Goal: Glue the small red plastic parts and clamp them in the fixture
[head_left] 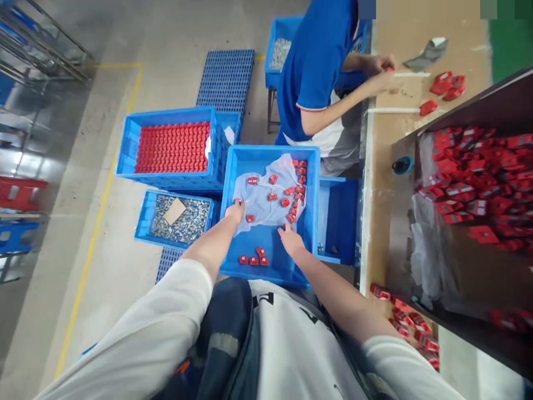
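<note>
On a grey factory floor, we reach into a blue crate [233, 166]: left hand [235, 211] gripping the plastic sheet [260, 200], right hand [290, 239] loosely open beside red parts [291, 214].

The left hand [235, 211] hid its own fingertips against the plastic sheet [262, 200], so any grasp was unreadable. Just beyond the right hand [290, 239], the red parts [291, 195] were too small to identify. The co-worker's head was cut off.
</note>
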Motion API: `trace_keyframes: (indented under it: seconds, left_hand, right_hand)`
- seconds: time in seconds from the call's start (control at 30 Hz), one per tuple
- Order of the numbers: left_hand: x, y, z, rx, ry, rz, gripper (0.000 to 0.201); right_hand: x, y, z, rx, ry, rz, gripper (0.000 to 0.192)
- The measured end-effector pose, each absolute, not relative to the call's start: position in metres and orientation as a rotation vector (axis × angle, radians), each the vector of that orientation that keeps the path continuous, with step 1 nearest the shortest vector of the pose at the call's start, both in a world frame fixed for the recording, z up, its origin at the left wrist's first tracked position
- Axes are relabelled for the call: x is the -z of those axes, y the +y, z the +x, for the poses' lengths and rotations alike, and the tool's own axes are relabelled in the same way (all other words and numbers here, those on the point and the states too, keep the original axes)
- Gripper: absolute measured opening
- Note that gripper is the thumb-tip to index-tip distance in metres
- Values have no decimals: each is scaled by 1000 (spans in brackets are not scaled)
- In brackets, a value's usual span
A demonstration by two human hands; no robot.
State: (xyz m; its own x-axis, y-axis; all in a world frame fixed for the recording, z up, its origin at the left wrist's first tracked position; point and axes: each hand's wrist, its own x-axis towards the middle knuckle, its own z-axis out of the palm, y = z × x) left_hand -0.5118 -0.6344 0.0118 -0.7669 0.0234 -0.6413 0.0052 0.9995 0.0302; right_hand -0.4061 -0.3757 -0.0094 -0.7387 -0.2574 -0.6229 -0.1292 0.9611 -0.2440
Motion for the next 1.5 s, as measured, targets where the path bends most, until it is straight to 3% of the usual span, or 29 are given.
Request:
trace_keyframes:
  seconds: [0.17, 0.4, 0.53, 0.6, 0.73, 0.87, 1.17, 1.5]
  left_hand:
    - [18, -636, -516, -39, 2419, 44, 54]
    - [22, -639, -523, -92, 2402, 115, 66]
    - [21, -642, -522, -93, 2406, 131, 59]
    - [20, -641, -518, -71, 2403, 130, 61]
    - [11, -631, -504, -15, 2380, 185, 63]
    - [3, -616, -490, 60, 2373, 281, 56]
    - [-9, -622, -509, 208, 2283, 458, 49]
    - [-19, -628, -491, 287, 2227, 584, 48]
  right_hand:
    - [29, -360, -383, 261, 2427, -210, 40]
    - [19, -386, -339, 381, 2334, -393, 41]
    - [20, -426, -328, 421, 2237, -567, 69]
    - [22, -443, -328, 408, 2217, -600, 71]
    - [25, -461, -330, 394, 2211, -664, 60]
    - [32, -457, -333, 389, 2239, -695, 35]
    - [35, -421, -333, 394, 2234, -847, 27]
    - [31, -396, -325, 341, 2243, -674, 27]
